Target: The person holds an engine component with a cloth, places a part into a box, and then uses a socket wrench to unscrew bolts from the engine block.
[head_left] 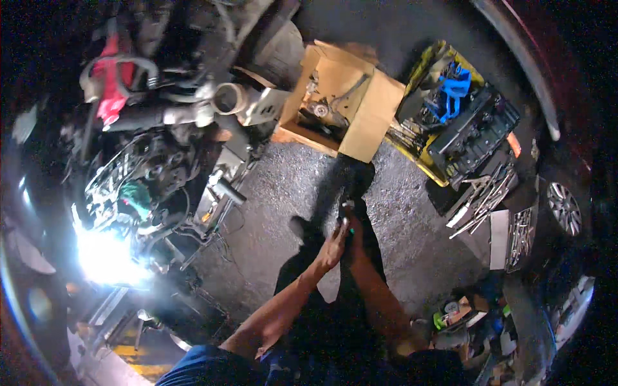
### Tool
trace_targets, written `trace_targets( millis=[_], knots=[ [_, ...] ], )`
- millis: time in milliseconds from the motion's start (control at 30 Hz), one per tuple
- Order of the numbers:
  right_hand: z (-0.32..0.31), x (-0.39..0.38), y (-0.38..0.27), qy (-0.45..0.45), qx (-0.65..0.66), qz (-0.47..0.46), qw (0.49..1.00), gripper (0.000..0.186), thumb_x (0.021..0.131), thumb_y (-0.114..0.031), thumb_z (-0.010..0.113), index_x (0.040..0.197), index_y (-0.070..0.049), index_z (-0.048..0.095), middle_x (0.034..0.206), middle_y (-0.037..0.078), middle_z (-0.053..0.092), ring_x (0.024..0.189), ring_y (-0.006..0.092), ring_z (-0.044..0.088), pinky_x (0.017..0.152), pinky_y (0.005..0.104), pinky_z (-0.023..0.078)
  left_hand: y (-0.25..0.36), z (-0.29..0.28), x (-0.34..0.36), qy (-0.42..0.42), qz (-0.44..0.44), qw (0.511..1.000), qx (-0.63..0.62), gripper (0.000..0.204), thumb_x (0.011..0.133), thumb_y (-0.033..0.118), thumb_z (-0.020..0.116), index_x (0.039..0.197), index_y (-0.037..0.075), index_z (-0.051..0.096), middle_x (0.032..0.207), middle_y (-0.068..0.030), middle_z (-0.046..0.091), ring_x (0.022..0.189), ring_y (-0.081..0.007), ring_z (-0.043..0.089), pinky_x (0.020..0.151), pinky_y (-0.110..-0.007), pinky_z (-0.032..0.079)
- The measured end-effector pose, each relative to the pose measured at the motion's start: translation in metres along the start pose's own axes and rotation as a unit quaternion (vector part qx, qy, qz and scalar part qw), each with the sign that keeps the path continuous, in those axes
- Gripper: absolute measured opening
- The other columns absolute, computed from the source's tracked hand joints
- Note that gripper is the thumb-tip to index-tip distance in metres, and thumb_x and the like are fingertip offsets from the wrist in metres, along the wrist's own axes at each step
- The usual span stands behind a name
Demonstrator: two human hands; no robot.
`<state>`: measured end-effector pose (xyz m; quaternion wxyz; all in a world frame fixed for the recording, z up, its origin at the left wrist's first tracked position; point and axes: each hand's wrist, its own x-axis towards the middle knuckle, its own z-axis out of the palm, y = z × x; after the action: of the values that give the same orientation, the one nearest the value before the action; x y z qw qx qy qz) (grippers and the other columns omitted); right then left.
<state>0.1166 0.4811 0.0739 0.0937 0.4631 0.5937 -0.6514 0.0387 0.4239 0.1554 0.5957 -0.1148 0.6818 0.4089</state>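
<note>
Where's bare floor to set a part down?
Right of the right hand, floor is bare up to the scattered tools, below the cardboard box. Left of the left hand, it's bare toward the machine parts. Crowded: the yellow-edged tray and those machine parts.

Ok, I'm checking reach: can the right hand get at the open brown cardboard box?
Probably yes, perhaps leaning: dark floor lies between the right hand and box, with nothing visibly blocking.
</note>
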Motion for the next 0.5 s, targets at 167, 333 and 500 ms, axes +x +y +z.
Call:
trace_targets(
  millis=[167,333,500],
  knots=[
    [-0.052,-0.026,0.026,0.012,-0.085,0.003,0.996,0.033,0.089,-0.038,0.063,0.091,-0.006,0.061,0.076,0.012,0.059,0.064,0.0275,0.059,0.058,0.0389,0.049,0.032,-0.031,-0.125,-0.118,-0.025,0.992,-0.028,0.060,0.099,0.046,0.048,0.137,0.000,0.048,0.136,-0.0189,0.054,0.129,-0.0276,0.048,0.108,-0.034,0.034],
    [-0.125,-0.018,0.035,0.058,-0.118,-0.008,0.991,0.032,0.088,-0.039,0.063,0.084,-0.008,0.062,0.069,0.008,0.058,0.056,0.0243,0.058,0.051,0.0379,0.048,-0.006,-0.093,-0.226,-0.047,0.129,0.980,0.146,0.058,0.096,0.046,0.053,0.138,0.007,0.049,0.123,-0.0197,0.063,0.115,-0.0277,0.060,0.097,-0.037,0.045],
    [-0.111,-0.050,0.029,0.042,-0.174,0.049,0.983,0.032,0.087,-0.040,0.064,0.078,-0.009,0.064,0.061,0.005,0.058,0.047,0.0210,0.057,0.044,0.0368,0.048,-0.109,-0.155,-0.345,0.216,0.262,0.916,0.216,0.054,0.096,0.046,0.052,0.134,0.008,0.051,0.113,-0.0234,0.065,0.104,-0.0396,0.063,0.091,-0.047,0.049]
  ],
)
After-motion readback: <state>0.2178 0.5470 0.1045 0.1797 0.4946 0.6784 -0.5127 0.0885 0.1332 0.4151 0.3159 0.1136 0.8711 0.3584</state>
